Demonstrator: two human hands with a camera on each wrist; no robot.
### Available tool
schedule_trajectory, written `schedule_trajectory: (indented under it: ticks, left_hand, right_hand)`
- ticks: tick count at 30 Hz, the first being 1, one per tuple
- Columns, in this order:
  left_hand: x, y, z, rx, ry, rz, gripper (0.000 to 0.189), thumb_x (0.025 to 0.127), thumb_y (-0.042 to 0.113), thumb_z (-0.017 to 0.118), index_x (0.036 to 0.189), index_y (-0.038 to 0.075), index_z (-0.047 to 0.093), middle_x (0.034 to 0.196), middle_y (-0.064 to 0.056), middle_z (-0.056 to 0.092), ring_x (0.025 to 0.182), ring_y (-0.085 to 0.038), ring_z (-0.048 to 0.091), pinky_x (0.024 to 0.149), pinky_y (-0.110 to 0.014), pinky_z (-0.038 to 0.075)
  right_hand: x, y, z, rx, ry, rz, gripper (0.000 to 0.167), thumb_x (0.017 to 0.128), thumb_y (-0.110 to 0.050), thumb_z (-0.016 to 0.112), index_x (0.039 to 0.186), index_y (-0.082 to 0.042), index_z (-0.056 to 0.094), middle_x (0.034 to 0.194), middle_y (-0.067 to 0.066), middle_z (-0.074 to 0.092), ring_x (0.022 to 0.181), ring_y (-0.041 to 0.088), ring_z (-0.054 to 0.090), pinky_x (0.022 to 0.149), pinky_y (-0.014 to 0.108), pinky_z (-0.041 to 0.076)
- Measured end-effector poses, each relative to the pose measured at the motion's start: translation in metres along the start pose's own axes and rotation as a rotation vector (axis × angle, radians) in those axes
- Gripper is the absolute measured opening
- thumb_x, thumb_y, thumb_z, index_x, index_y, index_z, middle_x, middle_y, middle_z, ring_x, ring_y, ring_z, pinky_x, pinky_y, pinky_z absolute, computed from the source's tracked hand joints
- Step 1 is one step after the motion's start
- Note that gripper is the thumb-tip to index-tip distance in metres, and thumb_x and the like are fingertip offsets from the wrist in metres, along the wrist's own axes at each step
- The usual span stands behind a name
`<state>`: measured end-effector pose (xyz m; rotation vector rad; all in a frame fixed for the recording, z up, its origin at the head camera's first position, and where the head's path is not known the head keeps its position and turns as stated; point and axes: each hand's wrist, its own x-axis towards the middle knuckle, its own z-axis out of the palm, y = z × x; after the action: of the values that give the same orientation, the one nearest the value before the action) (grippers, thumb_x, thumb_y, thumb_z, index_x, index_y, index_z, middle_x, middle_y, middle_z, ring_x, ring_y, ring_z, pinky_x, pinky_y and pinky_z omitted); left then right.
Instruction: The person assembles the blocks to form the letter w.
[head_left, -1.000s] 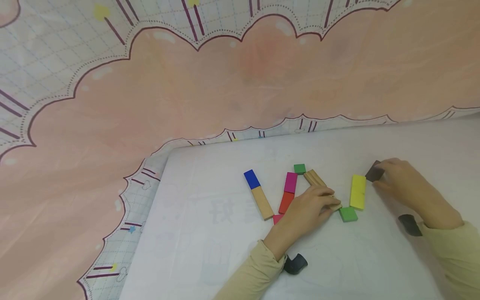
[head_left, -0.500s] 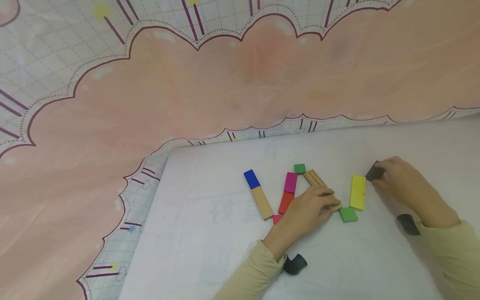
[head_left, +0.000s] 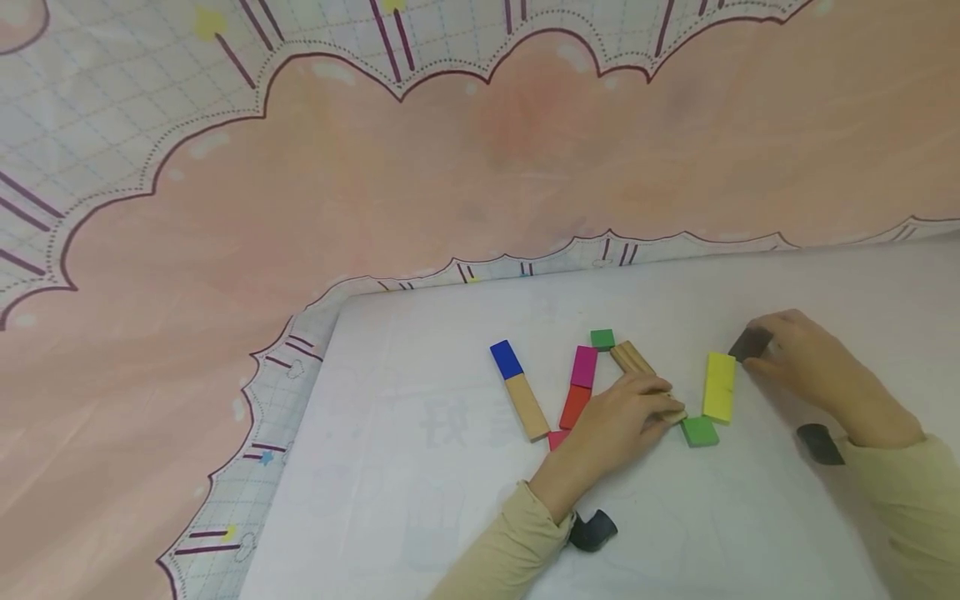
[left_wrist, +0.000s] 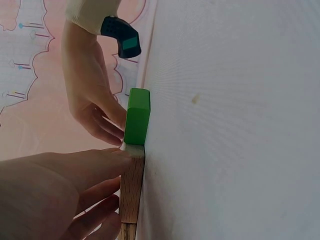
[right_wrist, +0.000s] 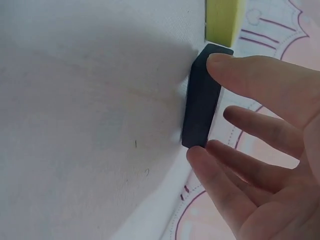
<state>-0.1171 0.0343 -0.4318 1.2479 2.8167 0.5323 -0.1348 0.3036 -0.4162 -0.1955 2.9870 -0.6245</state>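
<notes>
In the head view my left hand bends over a plain wooden block, thumb and fingertips gripping it where it lies on the white table. A green block abuts its end. My right hand pinches a black block by its two ends, between thumb and a fingertip, as the right wrist view shows. One corner of that block sits right at the top end of a yellow block, which itself meets the green one. A pink block is partly hidden behind my left wrist.
The zigzag row continues leftward with a ridged wooden piece, a second green block, magenta and red blocks, then a wooden block and a blue block. A patterned curtain hangs behind the table.
My right hand has turned the black block slightly, so it lies a little flatter beside the yellow block's top. The left hand stays in place; the head view has shifted a touch.
</notes>
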Motion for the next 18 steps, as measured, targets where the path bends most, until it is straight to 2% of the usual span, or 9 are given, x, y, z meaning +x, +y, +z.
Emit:
schedule_trajectory:
  ticks: [5,18]
  left_hand:
    - [0.0000,0.0007,-0.0004,0.004,0.000,0.000,0.028,0.097,0.028,0.066,0.124,0.027,0.071,0.136,0.008,0.060,0.132,-0.005,0.048,0.102,-0.011,0.042]
    - [0.0003,0.0006,0.0003,0.007,0.006,-0.003,0.028,0.097,0.028,0.066,0.124,0.027,0.071,0.136,0.009,0.060,0.132,-0.005,0.048,0.103,-0.011,0.041]
  right_hand:
    - [0.0040,0.0021,0.0002,-0.001,-0.008,-0.013,0.051,0.090,-0.009,0.069,0.127,0.019,0.050,0.123,0.041,0.053,0.112,0.055,0.051,0.097,0.068,0.041]
    - [0.0102,0.0013,-0.0035,0.023,-0.027,-0.034,0.046,0.092,-0.007,0.066,0.128,0.018,0.051,0.130,0.041,0.048,0.120,0.057,0.045,0.102,0.069,0.035]
